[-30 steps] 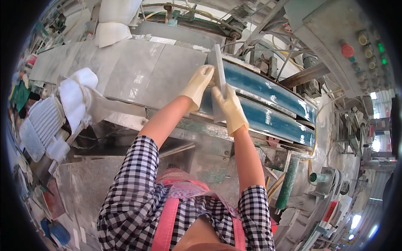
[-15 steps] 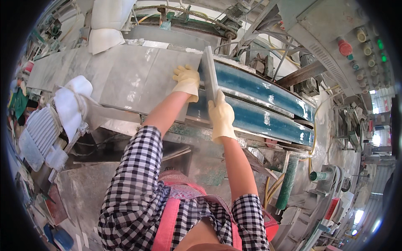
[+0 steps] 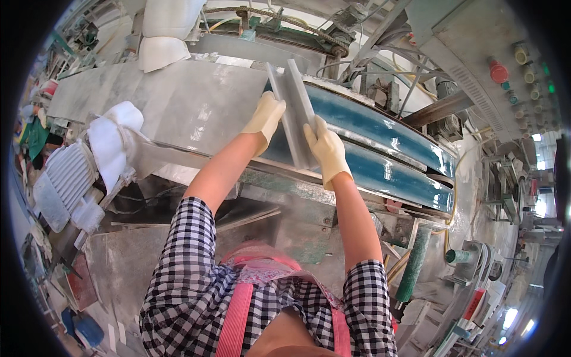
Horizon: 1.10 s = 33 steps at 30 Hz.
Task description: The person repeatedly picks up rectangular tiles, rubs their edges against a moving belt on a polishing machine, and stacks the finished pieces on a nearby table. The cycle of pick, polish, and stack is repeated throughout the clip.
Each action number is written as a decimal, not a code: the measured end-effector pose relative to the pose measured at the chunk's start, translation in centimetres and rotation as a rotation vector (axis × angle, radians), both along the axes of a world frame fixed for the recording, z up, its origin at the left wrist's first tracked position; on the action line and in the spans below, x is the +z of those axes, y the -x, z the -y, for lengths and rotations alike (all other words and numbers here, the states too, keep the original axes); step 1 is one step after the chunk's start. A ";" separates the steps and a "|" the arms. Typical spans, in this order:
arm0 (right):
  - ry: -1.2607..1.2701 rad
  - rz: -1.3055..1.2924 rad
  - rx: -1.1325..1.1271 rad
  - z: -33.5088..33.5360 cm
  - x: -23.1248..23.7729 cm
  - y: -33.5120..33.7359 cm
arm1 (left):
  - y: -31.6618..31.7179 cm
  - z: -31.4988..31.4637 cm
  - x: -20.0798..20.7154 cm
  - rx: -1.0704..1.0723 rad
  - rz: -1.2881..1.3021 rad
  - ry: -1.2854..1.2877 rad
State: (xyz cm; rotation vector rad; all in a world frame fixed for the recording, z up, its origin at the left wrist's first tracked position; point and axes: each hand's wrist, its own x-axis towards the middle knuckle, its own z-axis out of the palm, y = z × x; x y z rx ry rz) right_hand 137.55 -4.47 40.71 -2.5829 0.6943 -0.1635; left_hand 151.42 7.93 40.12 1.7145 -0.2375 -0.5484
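Two thin grey panels, upright on edge and slightly tilted, above blue belts [image 3: 386, 126], side by side between the hands, a narrow gap at their far ends; contact lower down: cannot tell. Left hand [image 3: 266, 118], cream-gloved, curled against the outer side of the left panel [image 3: 290, 134]; closure of fingers partly hidden, cannot tell. Right hand [image 3: 328, 150], likewise gloved, pinching the right panel [image 3: 301, 90] between thumb and fingers. Leftward, flat grey slabs [image 3: 190, 104]. Upper right, control box [image 3: 461, 50] with coloured buttons.
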 end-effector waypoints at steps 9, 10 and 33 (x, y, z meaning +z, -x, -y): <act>0.051 -0.019 -0.116 -3.1 1.4 -0.2 | -2.6 -3.0 0.4 -0.128 0.667 -0.697; 0.055 -0.030 -0.111 -3.2 1.3 -0.3 | -2.8 -3.3 -0.2 -0.146 0.968 -1.037; 0.009 0.146 -0.128 -1.3 -0.1 0.7 | -3.5 -2.7 0.4 -0.054 0.114 0.008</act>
